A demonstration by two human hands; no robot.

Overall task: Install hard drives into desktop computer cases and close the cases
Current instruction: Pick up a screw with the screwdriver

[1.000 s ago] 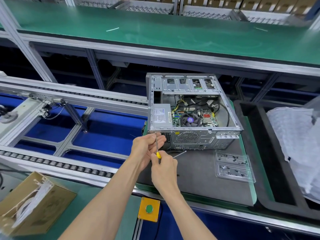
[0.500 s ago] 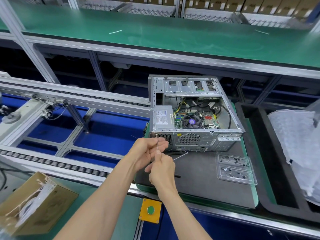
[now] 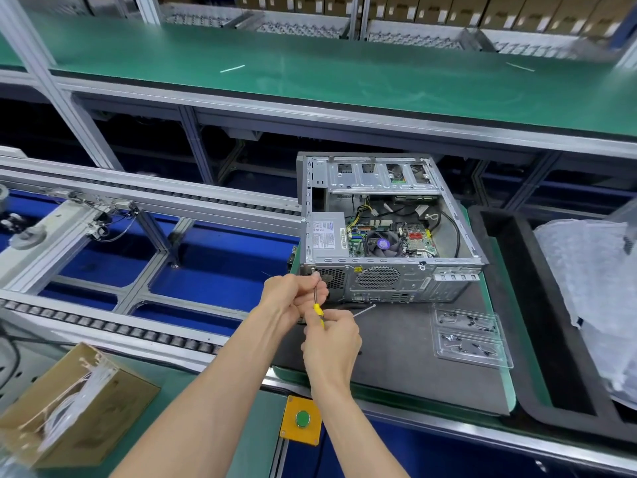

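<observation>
I am gripping the screwdriver (image 3: 317,307) with both hands: my right hand (image 3: 331,343) is wrapped round its yellow handle, and my left hand (image 3: 295,294) is pinching the shaft, steadying the tip at the near left corner of the case (image 3: 386,232). Over the last second my hands have been creeping up and forward, so the tip is now sitting right at the rear panel, by the top corner above the vent grille. The yellow of the handle, hidden half a second ago, is showing again between my hands. I am judging that I am working a screw at that corner, though the screw itself is too small to make out.

The case is lying on its side on the dark mat (image 3: 406,343), in front of me and a little right, its rear panel facing me. Its side is off, so the inside is showing: power supply at left, board and fan in the middle, and a metal drive cage along the far edge. I cannot tell whether a drive is sitting in that cage. The case is not yet closed. A clear tray (image 3: 470,334) of small dark screws is lying just right of my hands, near the case.
</observation>
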